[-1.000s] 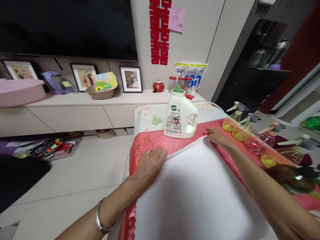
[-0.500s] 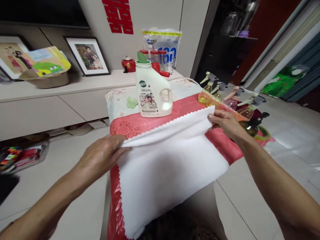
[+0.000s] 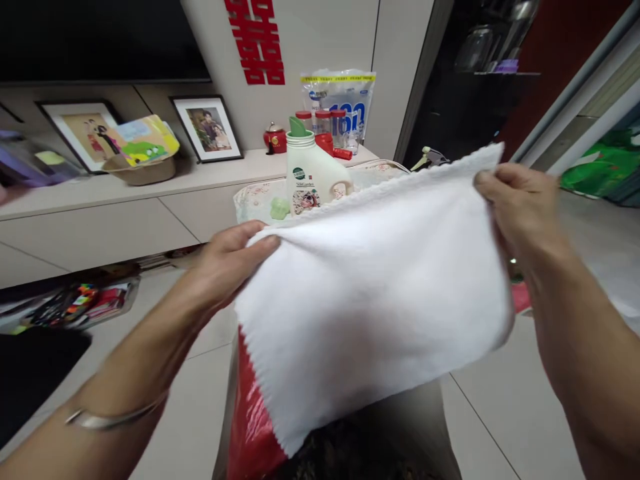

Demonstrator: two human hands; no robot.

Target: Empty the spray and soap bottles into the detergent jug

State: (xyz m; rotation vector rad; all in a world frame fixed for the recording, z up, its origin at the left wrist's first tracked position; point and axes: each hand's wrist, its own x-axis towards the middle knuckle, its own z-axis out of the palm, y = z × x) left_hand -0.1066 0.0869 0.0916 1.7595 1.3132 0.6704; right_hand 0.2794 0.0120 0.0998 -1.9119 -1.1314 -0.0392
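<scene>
Beyond the white cloth point(image 3: 380, 287), a bottle point(image 3: 320, 170) is standing, a green piece point(image 3: 298, 127) rising from its mouth; a tan basket point(image 3: 143, 173) is bearing a colourful flat item point(image 3: 147, 139). Left hand point(image 3: 223, 263) and right hand point(image 3: 527, 203) are pinching the cloth near its upper corners between fingers point(image 3: 239, 235), its scalloped edge partly hiding the red cover point(image 3: 247, 407), floor tiles point(image 3: 485, 393) spreading either side.

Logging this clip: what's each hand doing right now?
Left hand: closed, pinching the upper left corner of the cloth.
Right hand: closed, gripping the cloth near its upper right corner.
</scene>
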